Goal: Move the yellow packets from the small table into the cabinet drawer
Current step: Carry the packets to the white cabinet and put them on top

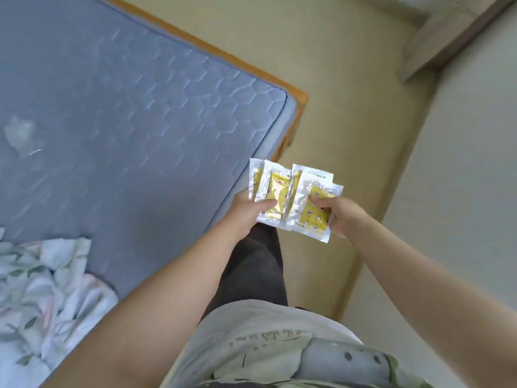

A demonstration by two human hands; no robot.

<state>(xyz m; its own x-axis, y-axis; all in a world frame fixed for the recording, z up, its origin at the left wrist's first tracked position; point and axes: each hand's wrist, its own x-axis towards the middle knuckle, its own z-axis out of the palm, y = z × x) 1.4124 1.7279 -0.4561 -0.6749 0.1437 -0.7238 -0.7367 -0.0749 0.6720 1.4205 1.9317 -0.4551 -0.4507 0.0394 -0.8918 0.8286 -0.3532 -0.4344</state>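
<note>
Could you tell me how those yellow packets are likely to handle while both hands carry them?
Probably light: the left hand and right hand each hold several yellow packets under just a thumb. Their glossy clear film looks slippery, so one could slide out. They seem thin and somewhat flexible.

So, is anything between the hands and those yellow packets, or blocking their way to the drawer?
No: the left hand and right hand both grip the yellow packets. No drawer is in view; the floor ahead shows no obstacle, with the bed on the left.
</note>
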